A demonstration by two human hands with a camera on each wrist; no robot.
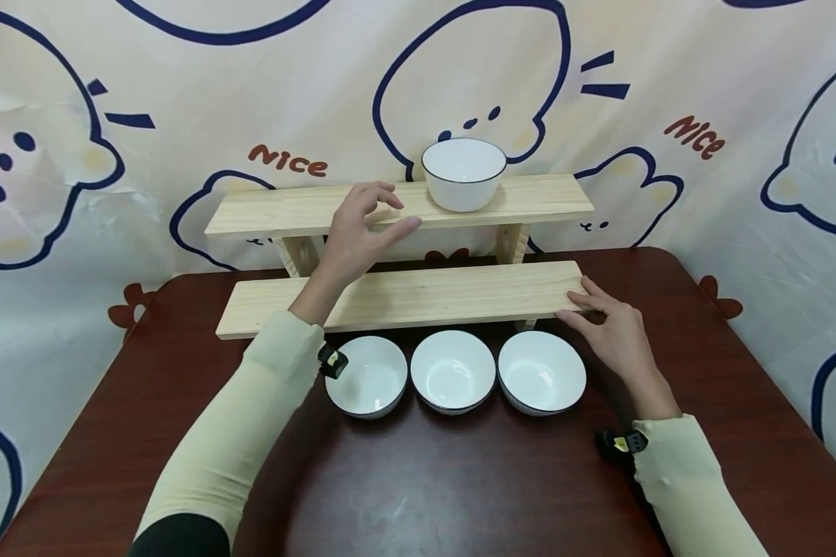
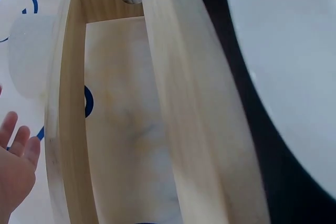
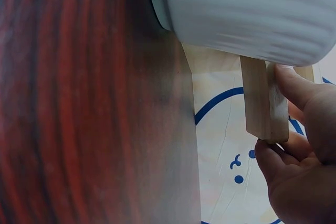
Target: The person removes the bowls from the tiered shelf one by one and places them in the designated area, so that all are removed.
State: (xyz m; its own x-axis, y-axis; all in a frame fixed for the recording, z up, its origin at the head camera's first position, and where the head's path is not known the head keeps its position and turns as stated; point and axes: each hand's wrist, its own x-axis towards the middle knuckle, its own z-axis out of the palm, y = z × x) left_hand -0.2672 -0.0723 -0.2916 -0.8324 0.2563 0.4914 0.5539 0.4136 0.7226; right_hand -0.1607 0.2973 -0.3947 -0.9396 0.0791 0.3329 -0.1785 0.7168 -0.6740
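Observation:
A two-tier wooden shelf (image 1: 404, 298) stands on the table, with one white bowl (image 1: 464, 182) on its upper board (image 1: 286, 209). My left hand (image 1: 362, 232) hovers over the front edge of that board, left of the bowl, its fingers loosely bent and holding nothing. In the left wrist view, the left hand (image 2: 18, 166) shows beyond the boards. At the right end of the lower board, my right hand (image 1: 613, 333) grips the wood. The right wrist view has its thumb and fingers on either side of the board end (image 3: 260, 98).
Three white dark-rimmed bowls stand in a row before the shelf: a left bowl (image 1: 368, 375), a middle bowl (image 1: 453, 371) and a right bowl (image 1: 542, 373). They rest on a dark reddish-brown table (image 1: 418, 480). A cartoon-printed cloth (image 1: 362, 100) hangs behind.

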